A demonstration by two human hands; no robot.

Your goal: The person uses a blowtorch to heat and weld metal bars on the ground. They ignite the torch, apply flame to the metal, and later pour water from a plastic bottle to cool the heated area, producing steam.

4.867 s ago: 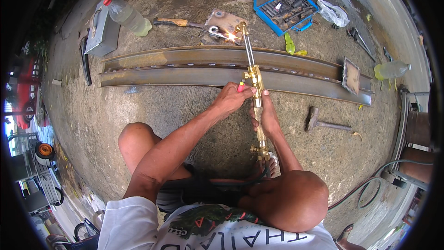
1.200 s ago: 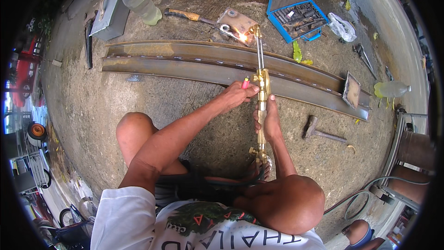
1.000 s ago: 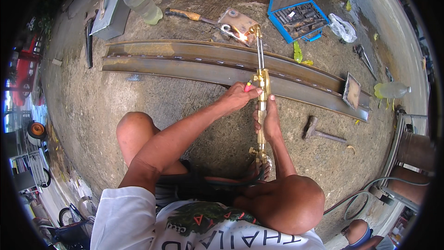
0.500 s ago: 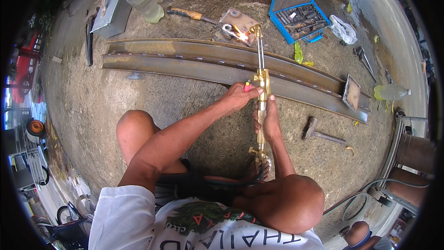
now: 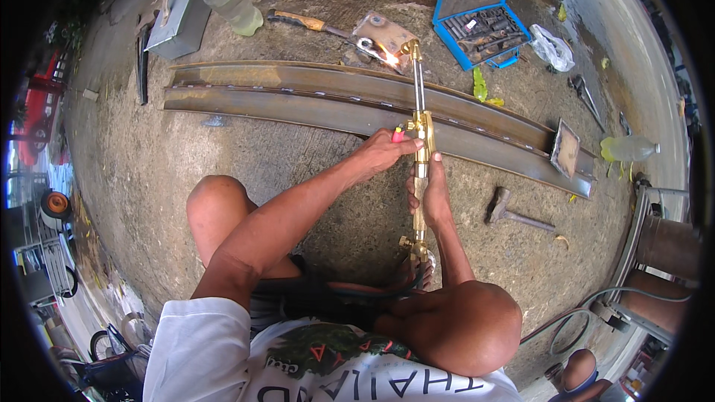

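A brass cutting torch (image 5: 421, 138) points away from me, a flame burning leftward from its bent head. My right hand (image 5: 433, 192) is wrapped round its handle. My left hand (image 5: 386, 152) is closed at the torch's left side, its thumb against the brass body by a small valve. Out of that hand sticks a pink lighter-like piece (image 5: 398, 135). The flame passes close to a rusty metal plate (image 5: 381, 30) and the ring end of a tool with a wooden handle (image 5: 298, 21). Under the torch's tubes runs a long pair of steel channels (image 5: 298, 104).
A hammer (image 5: 514, 212) lies right of my right hand. Beyond the channels are an open blue socket case (image 5: 477, 26), a plastic bag (image 5: 553, 48), a grey metal box (image 5: 181, 18) and a water bottle (image 5: 229, 1). A square plate (image 5: 566, 147) leans on the channels' right end. Hoses (image 5: 581, 320) run at the lower right.
My left hand has shifted very slightly at the torch's valve, and the pink piece in it sits a little differently. The torch and my right hand keep their place.
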